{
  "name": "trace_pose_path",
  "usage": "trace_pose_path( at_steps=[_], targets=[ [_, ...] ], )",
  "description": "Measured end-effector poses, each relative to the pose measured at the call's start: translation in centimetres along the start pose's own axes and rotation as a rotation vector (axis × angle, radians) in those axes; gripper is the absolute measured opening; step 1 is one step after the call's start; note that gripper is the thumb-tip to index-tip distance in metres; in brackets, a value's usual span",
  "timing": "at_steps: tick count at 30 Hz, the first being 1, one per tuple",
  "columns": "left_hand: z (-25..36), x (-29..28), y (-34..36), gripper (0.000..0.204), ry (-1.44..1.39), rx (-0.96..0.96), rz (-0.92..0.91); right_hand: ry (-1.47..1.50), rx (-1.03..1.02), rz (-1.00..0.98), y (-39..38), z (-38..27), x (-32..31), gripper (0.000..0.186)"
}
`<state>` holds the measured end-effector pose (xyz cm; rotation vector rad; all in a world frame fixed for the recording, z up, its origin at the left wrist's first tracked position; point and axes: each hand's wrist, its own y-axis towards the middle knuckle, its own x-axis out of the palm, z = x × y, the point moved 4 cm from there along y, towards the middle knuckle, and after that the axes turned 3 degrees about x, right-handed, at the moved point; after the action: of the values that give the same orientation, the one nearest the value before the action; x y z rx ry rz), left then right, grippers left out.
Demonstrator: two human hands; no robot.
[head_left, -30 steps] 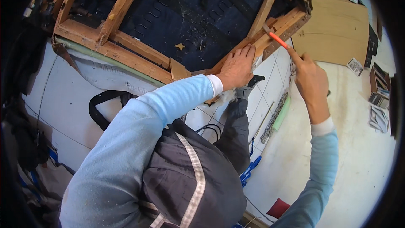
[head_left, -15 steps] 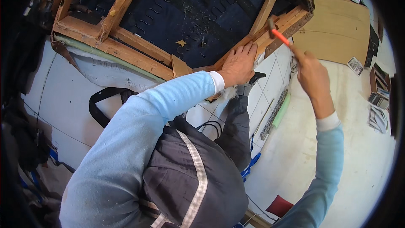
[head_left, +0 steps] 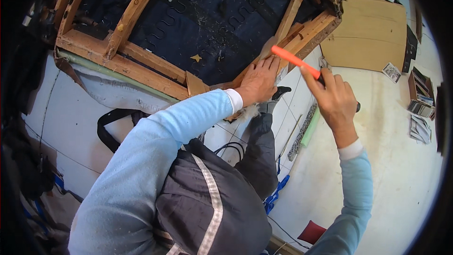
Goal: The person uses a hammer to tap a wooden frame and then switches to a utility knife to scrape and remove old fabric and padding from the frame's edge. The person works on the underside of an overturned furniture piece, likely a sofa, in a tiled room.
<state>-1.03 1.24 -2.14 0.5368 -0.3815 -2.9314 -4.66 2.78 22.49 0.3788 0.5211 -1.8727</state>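
In my right hand (head_left: 337, 97) is a hammer (head_left: 297, 60) with an orange and black handle, its fingers wrapped round the grip. The hammer's head is smeared by motion just above my left fingertips, close to the wooden rail. My left hand (head_left: 258, 80) lies with its fingers stretched over the edge of the wooden frame (head_left: 309, 35), which looks like an upturned piece of seating. Whether anything small lies under those fingers is hidden. Dark cloth (head_left: 217, 38) with wavy springs spans the inside of the frame. Pale fluffy stuffing (head_left: 249, 112) hangs below my left wrist.
A large brown board (head_left: 363, 33) lies at the upper right. Beside my leg are a green roll (head_left: 309, 131) and a blue strap (head_left: 277, 193) on the tiles. An open box (head_left: 421, 89) stands far right. A black strap loop (head_left: 107, 130) lies left of my arm.
My right hand has brought the hammer down and left, its head now nearer my left fingers. My left hand stays on the rail. The whole view has shifted slightly.
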Motion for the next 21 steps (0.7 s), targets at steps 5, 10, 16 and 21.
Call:
trace_pose_path(
  at_steps=[5, 10, 16, 21],
  targets=[
    [-0.1, 0.2, 0.1, 0.1, 0.011, 0.008, 0.028, -0.009, 0.16, -0.118, -0.5, 1.4, 3.4, 0.064],
    [0.1, 0.4, -0.3, 0.099, 0.013, 0.01, 0.019, 0.094, 0.165, -0.078, -0.1, 2.0, 3.1, 0.069],
    [-0.1, 0.2, 0.0, 0.099, 0.021, -0.001, 0.005, 0.313, 0.27, -0.009, 1.5, 4.1, 1.5, 0.068],
    [0.3, 0.3, -0.2, 0.1, 0.01, 0.015, 0.022, 0.091, 0.297, -0.295, 1.2, 5.4, 4.2, 0.071]
  ],
)
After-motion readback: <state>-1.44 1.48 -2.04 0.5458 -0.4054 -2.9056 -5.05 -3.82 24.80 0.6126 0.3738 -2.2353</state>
